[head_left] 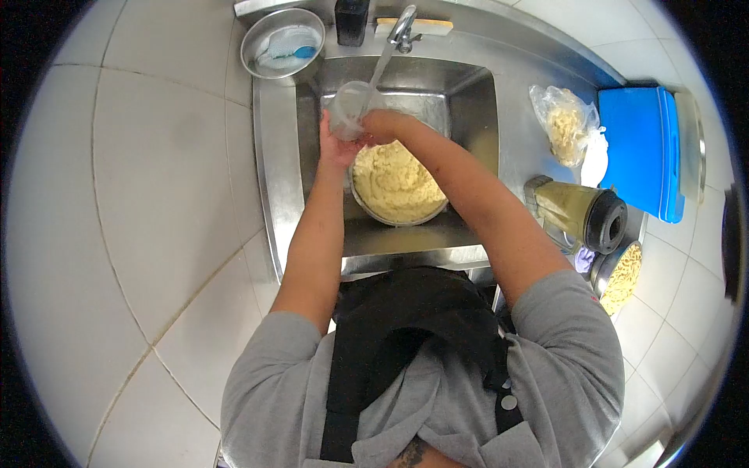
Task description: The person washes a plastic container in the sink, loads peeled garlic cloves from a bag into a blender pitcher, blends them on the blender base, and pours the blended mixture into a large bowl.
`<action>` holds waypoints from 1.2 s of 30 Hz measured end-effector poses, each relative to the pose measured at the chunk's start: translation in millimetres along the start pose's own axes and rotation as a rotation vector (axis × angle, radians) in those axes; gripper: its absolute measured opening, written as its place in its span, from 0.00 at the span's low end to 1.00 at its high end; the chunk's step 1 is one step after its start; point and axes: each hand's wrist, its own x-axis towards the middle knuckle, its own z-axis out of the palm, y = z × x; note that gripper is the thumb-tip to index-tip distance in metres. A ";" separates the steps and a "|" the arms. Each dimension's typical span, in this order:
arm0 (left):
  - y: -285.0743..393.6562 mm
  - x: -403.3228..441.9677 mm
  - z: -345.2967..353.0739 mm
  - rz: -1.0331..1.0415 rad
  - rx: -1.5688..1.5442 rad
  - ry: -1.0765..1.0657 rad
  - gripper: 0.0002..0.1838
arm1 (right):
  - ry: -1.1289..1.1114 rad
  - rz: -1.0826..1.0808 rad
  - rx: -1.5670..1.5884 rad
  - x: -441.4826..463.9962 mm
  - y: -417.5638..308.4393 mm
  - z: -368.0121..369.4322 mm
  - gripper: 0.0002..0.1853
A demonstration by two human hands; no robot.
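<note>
A clear plastic cup [348,108] is tilted in my left hand [338,147], under the stream of water from the tap [402,33]. My left fingers and palm are around its near left side. My right hand [381,127] is bent inward against the cup's lower right side, close to my left palm. Its fingers are mostly hidden, so I cannot see whether they grip. Just below both hands, a round metal bowl [400,224] filled with a pale yellow, lumpy mash [395,181] sits in the steel sink [477,148].
A metal bowl [248,48] with soapy water and a blue utensil stands back left, beside a black container [351,22]. To the right are a plastic bag of pale food [565,129], a blue box [636,144], a blender jug [573,210] and a bowl of pale pieces [622,277].
</note>
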 end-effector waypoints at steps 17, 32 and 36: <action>-2.8 -7.0 -12.8 -0.153 0.239 0.270 0.64 | 0.320 0.500 -0.086 -16.9 -24.9 -7.2 0.10; 7.5 -34.8 37.0 0.352 0.286 0.187 0.46 | 0.545 0.315 1.401 5.4 5.5 9.8 0.12; 1.5 -56.6 77.6 0.791 1.246 0.827 0.59 | 0.807 0.446 1.590 18.8 -13.6 2.4 0.23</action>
